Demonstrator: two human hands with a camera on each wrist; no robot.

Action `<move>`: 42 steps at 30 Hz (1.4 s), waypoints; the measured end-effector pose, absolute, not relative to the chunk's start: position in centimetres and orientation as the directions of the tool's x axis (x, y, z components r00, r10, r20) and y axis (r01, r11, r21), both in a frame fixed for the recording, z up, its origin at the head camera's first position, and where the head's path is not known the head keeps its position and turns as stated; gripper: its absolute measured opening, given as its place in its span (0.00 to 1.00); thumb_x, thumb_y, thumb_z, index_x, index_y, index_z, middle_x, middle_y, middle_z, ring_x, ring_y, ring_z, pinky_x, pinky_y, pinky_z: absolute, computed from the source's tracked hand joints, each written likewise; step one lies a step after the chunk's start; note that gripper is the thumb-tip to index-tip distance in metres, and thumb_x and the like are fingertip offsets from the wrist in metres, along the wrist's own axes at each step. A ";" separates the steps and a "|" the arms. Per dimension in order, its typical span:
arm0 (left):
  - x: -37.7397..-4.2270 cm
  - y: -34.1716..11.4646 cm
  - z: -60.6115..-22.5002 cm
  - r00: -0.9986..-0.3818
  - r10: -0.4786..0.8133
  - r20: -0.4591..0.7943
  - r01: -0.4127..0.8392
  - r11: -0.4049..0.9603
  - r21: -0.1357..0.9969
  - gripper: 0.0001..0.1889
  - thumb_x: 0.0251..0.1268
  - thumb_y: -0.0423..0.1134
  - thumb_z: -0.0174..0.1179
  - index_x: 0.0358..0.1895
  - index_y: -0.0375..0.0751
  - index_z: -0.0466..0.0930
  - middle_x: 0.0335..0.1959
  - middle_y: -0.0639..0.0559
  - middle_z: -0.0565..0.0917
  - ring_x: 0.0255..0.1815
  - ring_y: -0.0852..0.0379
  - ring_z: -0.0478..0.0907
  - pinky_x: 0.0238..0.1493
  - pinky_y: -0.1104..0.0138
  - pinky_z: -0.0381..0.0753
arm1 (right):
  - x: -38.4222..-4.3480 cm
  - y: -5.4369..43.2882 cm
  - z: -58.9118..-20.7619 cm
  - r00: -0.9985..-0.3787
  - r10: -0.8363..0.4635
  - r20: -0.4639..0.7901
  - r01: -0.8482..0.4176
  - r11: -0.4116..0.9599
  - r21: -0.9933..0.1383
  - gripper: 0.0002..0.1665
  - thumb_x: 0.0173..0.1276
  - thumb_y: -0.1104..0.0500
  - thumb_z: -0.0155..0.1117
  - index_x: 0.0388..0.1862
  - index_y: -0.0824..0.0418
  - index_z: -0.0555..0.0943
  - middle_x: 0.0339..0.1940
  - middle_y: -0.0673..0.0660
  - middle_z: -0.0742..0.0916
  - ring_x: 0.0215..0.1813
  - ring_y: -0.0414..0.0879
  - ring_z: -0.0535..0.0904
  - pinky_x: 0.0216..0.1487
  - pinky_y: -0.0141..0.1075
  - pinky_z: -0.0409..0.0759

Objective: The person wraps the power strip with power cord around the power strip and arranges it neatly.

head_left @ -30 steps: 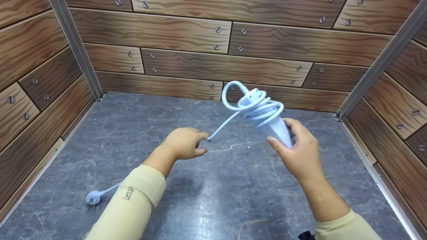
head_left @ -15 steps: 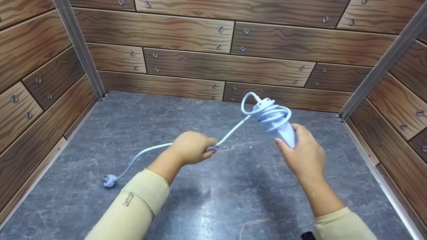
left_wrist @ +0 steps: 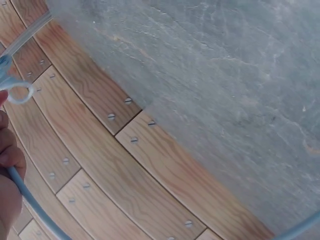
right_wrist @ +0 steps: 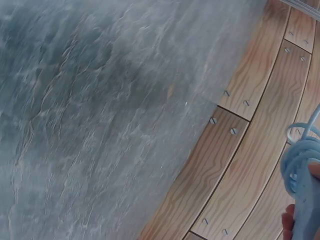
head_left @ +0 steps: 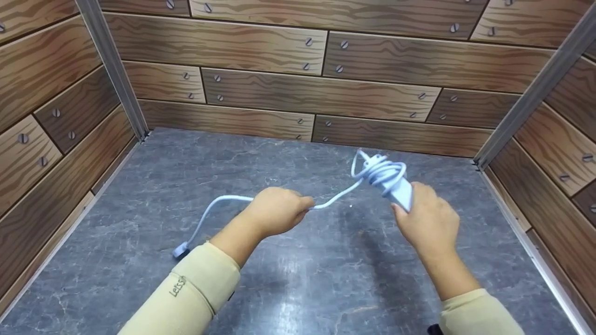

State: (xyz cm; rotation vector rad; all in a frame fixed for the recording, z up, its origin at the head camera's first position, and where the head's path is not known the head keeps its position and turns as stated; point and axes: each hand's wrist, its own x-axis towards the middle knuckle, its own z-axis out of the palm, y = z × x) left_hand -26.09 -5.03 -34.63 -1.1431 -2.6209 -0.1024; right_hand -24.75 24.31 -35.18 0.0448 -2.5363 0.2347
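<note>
A pale blue power strip point(head_left: 400, 194) is tilted up in my right hand point(head_left: 430, 225), which grips its lower end. Several turns of its cord point(head_left: 385, 173) wrap the upper part, and a small loop stands out at the top. My left hand point(head_left: 279, 211) holds the free stretch of cord between thumb and fingers, left of the strip. From there the cord bends down to the plug point(head_left: 180, 251), near the left sleeve. In the right wrist view the wound strip point(right_wrist: 304, 200) shows at the right edge; in the left wrist view the cord point(left_wrist: 37, 207) passes below the left hand point(left_wrist: 7, 150).
A dark grey marbled surface point(head_left: 209, 163) lies under both hands. Wood-patterned panels point(head_left: 260, 86) wall it at the back and both sides, with metal posts point(head_left: 111, 70) at the rear corners.
My left hand has closed on the cord and moved slightly right. My right hand has brought the strip lower and to the right. The plug has swung right, and the cord between the hands now sags.
</note>
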 end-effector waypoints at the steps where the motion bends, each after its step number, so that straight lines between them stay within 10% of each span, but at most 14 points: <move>1: -26.1 -5.0 -34.5 -0.637 0.709 0.301 0.730 0.681 -0.060 0.05 0.67 0.42 0.51 0.36 0.48 0.76 0.20 0.57 0.77 0.18 0.60 0.72 0.20 0.65 0.72 | -24.8 24.3 -35.3 -0.827 0.005 0.563 -0.091 0.986 -0.141 0.26 0.48 0.50 0.69 0.41 0.64 0.74 0.30 0.64 0.80 0.25 0.61 0.75 0.21 0.53 0.68; 18: -26.7 -6.0 -32.6 -0.493 0.770 0.405 0.766 0.605 -0.217 0.06 0.61 0.46 0.56 0.34 0.50 0.79 0.28 0.59 0.82 0.28 0.59 0.78 0.29 0.65 0.77 | -24.3 23.2 -36.1 -0.849 -0.377 0.371 -0.326 0.925 0.195 0.29 0.45 0.54 0.72 0.46 0.61 0.74 0.38 0.59 0.82 0.35 0.58 0.76 0.29 0.48 0.71; 27: -26.7 -5.5 -31.3 -0.395 0.825 0.405 0.810 0.520 -0.269 0.06 0.63 0.43 0.54 0.37 0.48 0.78 0.32 0.59 0.80 0.34 0.60 0.76 0.34 0.68 0.76 | -24.3 22.4 -36.1 -0.668 -0.646 0.368 -0.569 0.763 0.306 0.29 0.41 0.52 0.74 0.46 0.51 0.76 0.39 0.50 0.82 0.36 0.52 0.75 0.39 0.47 0.68; 42: -27.3 -6.1 -31.1 -0.369 0.714 0.596 0.839 0.531 -0.117 0.10 0.64 0.39 0.55 0.46 0.49 0.78 0.28 0.57 0.76 0.27 0.60 0.73 0.29 0.71 0.73 | -22.8 22.2 -35.0 -0.545 -0.711 0.443 -0.819 0.565 -0.100 0.29 0.44 0.51 0.73 0.49 0.47 0.77 0.44 0.42 0.82 0.44 0.40 0.75 0.45 0.41 0.68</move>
